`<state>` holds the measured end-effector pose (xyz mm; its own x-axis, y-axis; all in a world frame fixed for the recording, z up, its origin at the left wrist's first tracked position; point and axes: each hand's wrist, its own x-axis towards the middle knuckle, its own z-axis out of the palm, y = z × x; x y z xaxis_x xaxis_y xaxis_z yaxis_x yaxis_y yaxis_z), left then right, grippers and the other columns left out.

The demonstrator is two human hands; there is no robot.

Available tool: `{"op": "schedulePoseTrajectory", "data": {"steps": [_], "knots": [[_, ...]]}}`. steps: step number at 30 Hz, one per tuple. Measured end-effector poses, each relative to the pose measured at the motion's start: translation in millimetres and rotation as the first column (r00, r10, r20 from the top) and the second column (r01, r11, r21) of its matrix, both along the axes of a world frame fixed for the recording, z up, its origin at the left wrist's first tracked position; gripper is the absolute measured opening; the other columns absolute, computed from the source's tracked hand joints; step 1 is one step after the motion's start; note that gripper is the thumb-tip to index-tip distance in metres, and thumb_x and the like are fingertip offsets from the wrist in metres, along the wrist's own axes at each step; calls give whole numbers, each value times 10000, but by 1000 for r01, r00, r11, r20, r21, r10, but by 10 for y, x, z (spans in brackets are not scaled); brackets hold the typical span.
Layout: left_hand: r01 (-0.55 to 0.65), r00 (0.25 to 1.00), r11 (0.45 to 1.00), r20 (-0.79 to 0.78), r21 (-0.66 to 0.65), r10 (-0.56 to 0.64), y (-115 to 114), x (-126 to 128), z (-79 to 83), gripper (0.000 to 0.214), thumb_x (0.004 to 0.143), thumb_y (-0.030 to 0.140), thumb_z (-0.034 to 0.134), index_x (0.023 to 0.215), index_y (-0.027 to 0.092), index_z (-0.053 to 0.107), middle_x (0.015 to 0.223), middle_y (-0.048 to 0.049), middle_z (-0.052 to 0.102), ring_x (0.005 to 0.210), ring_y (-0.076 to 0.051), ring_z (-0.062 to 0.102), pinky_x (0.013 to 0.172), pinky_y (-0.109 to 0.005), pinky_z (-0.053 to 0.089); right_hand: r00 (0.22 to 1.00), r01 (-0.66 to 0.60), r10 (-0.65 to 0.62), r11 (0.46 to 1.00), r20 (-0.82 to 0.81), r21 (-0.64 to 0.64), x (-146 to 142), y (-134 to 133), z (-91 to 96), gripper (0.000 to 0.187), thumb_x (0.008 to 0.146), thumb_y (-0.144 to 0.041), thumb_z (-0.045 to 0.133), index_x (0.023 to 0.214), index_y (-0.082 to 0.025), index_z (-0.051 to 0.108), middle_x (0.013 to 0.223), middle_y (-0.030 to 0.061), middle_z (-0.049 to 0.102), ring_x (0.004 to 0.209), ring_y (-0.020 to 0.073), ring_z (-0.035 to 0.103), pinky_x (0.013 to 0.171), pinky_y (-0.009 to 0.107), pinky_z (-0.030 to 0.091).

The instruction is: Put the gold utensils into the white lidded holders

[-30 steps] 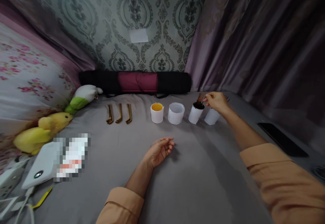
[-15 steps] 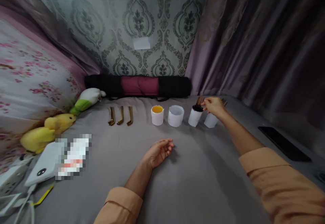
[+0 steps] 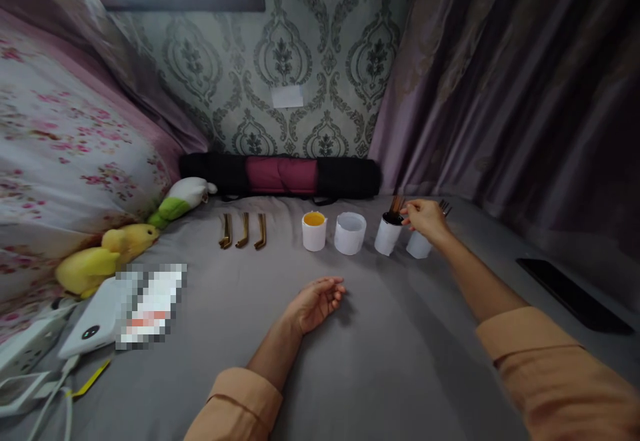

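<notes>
Four white cups stand in a row on the grey bed sheet [image 3: 380, 361]. The first cup [image 3: 314, 231] holds yellow-orange liquid, the second cup [image 3: 349, 233] looks pale inside, the third cup [image 3: 389, 233] has a dark inside with thin brown sticks [image 3: 397, 204] standing in it. My right hand [image 3: 425, 220] reaches over the fourth cup [image 3: 418, 246], its fingers pinched near the sticks; what they hold is too small to tell. Fork tines [image 3: 445, 208] show behind that hand. My left hand [image 3: 316, 304] rests on the sheet, fingers loosely curled and apart, holding nothing.
Three bent golden straws [image 3: 243, 230] lie left of the cups. A black and maroon roll [image 3: 280, 176] lies along the wall. Plush toys [image 3: 107, 258] [image 3: 183, 198], a white power bank [image 3: 93, 324] and cables sit at the left. A dark phone [image 3: 575, 294] lies at the right by the curtain.
The view has tilted upward, so everything sits a little lower in the picture. My right hand stays pinched by the dark cup's sticks. My left hand has not moved.
</notes>
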<state>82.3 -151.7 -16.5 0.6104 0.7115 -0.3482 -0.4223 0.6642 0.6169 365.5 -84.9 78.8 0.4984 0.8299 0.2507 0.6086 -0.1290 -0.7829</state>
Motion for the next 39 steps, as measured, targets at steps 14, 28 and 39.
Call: {"op": "schedulePoseTrajectory", "data": {"steps": [14, 28, 39], "knots": [[33, 997, 999, 71, -18, -31, 28, -30, -39, 130, 778, 125, 492, 871, 77, 568, 732, -68, 587, 573, -70, 530, 525, -166, 396, 996, 2, 13, 988, -94, 157, -176, -272, 36, 178, 768, -258, 472, 826, -134, 585, 831, 97, 659, 462, 97, 567, 308, 167, 399], [39, 996, 999, 76, -16, -38, 72, -45, -107, 121, 775, 127, 493, 852, 79, 573, 718, -66, 585, 570, -75, 524, 522, -183, 367, 951, 13, 69, 966, -303, 258, -569, -555, -93, 248, 736, -408, 511, 686, -172, 569, 613, 44, 563, 424, 88, 471, 304, 187, 341], [29, 998, 999, 60, -23, -28, 50, -54, -61, 121, 779, 123, 480, 842, 81, 574, 707, -62, 582, 575, -75, 522, 535, -188, 365, 919, -67, 119, 987, -377, 147, -819, -581, -436, 244, 708, -399, 521, 687, -161, 570, 589, 26, 553, 420, 88, 484, 322, 185, 345]]}}
